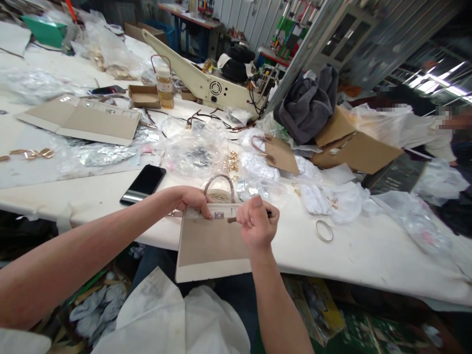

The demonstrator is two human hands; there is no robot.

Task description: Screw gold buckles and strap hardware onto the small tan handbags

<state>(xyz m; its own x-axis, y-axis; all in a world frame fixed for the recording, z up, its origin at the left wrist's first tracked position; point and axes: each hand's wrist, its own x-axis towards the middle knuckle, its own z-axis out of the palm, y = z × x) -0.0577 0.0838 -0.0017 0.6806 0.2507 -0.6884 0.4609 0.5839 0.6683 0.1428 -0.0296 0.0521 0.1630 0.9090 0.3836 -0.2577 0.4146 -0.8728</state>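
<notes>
A beige bag panel [212, 243] with a paler lower band leans over the table's front edge toward my lap. My left hand [195, 200] grips its top edge, thumb on the front, beside a small metal fitting [219, 215]. In front of the panel's upper right, my right hand [256, 223] is closed in a fist, thumb up. A slim brown piece [231, 220] sticks out on its left side and a dark tip on its right; its kind is unclear. Behind the panel rises a brown looped handle [220, 180].
A black phone [143, 184] lies left, a tape roll [324, 231] right. Behind are gold-coloured fittings [231, 161], plastic bags [191, 155], another beige panel [98, 120], a brown handled piece [282, 153], a drink bottle [164, 88] and a cream machine [214, 88]. A cardboard box [359, 147] stands right.
</notes>
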